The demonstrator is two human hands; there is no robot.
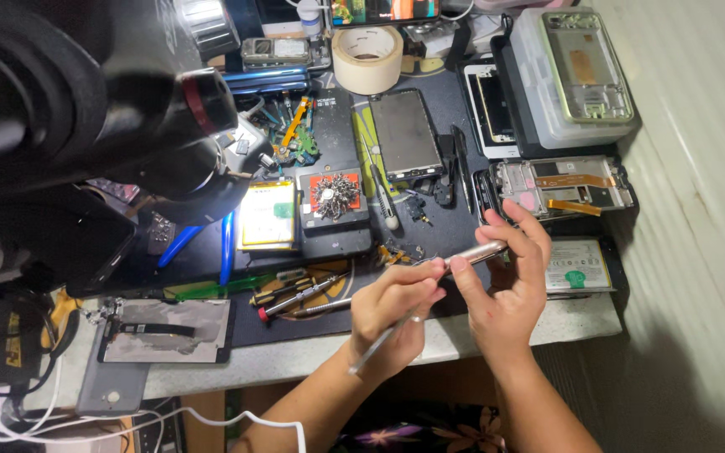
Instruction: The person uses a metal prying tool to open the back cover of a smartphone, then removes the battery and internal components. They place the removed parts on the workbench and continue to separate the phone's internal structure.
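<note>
Head view: left hand [396,306] pinches tweezers [379,340], right hand [505,289] grips silver screwdriver [476,252], tips meeting betw. hands. Prob. loading a bit/screw; next needs steady alignment. Opened phone [560,186] just beyond right hand.

This was a phone repair workshop: opened phone frames [562,186], loose batteries [268,215], screwdrivers [299,295] and a microscope [127,109] crowded the table [295,356].
</note>
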